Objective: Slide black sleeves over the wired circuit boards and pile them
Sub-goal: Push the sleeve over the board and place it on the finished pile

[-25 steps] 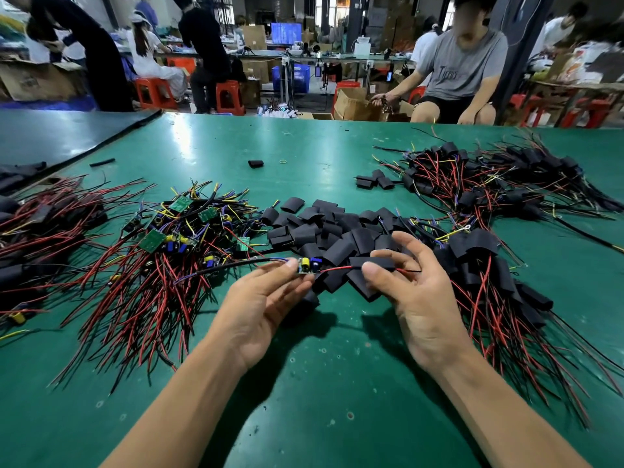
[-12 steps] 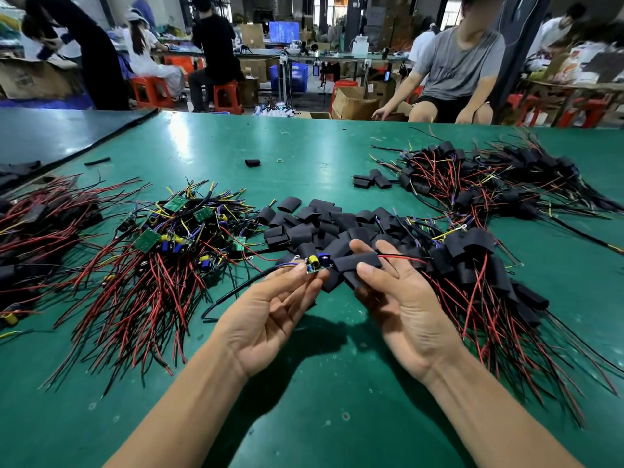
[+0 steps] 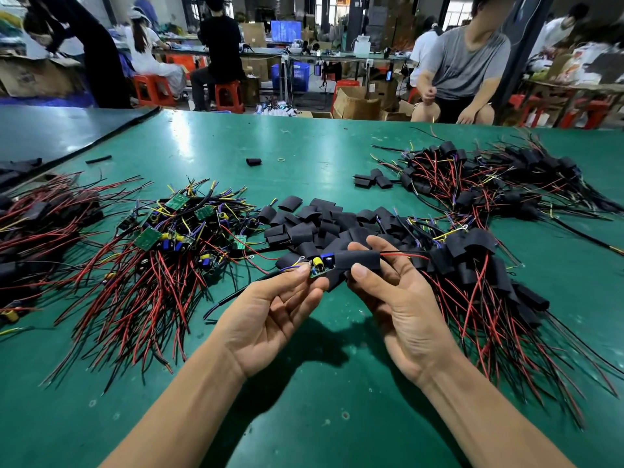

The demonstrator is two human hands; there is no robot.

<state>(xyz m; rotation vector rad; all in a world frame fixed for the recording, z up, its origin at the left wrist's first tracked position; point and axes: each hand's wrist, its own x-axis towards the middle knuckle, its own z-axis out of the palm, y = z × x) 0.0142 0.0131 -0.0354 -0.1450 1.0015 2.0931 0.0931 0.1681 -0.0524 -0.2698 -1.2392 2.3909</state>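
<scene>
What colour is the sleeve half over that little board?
Black: the sleeve, held by the right hand over the board, shows best in the head view.

One circuit board sat half inside one black sleeve. The desk carried three sleeved heaps, at left, near right and far right, one bare-board heap, one loose-sleeve heap, and one lone sleeve far off.

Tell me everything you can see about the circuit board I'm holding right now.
The circuit board is small and green, carrying a yellow part and a blue one. The left hand pinches its left end, holding it slightly tilted above the green table. Its right end enters a black sleeve gripped by the right hand. Red wires leave the sleeve's far end; purple and yellow wires trail left.
</scene>
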